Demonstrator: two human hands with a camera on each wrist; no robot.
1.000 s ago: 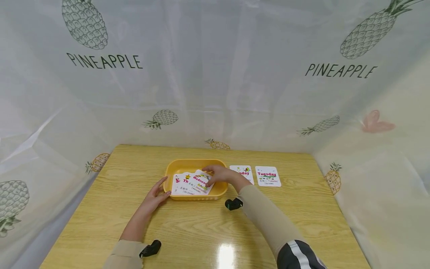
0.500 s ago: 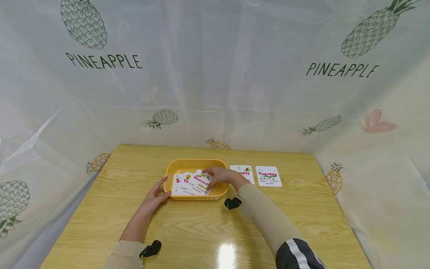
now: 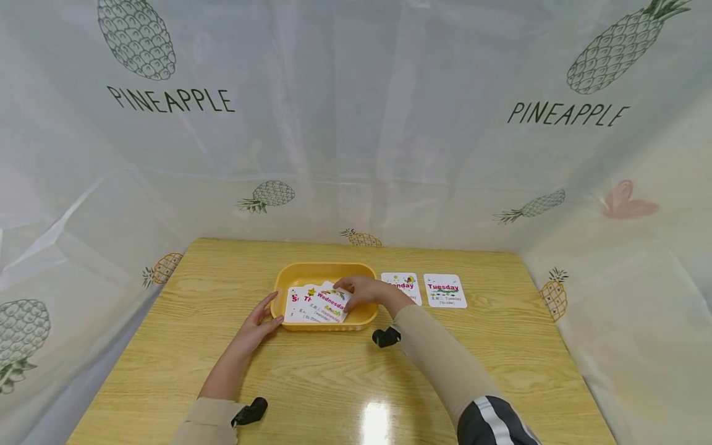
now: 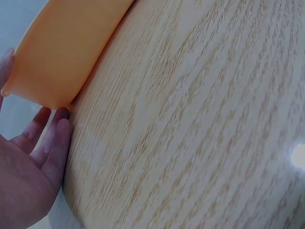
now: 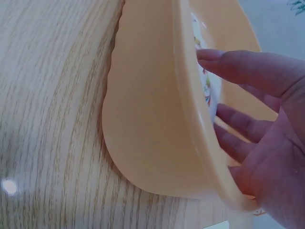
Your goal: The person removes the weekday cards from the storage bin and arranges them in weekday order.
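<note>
In the head view, a yellow plastic tray point(image 3: 364, 315) stands at the back of the table, holding several overlapping white day-of-the-week cards. On top lies the Wednesday card point(image 3: 329, 305), tilted clockwise; the Thursday card point(image 3: 305, 307) shows partly beneath it. My right hand point(image 3: 364, 290) reaches over the tray's right end and pinches the Wednesday card's right edge between thumb and fingers. The right wrist view shows the thumb point(image 5: 219, 61) against the printed card. My left hand point(image 3: 258, 326) rests against the tray's left end, thumb and fingers spread along its outer side.
Right of the tray lie the Monday card point(image 3: 402, 285), partly covered by my right wrist, and the Tuesday card point(image 3: 445, 290), both face up. The wooden table point(image 3: 311, 377) meets a pineapple-printed sheet point(image 3: 356, 154) behind and at both sides.
The Wednesday card has shifted slightly left and tilted more, covering more of the Thursday card. My right hand keeps almost the same place; the left hand stays at the tray's end.
</note>
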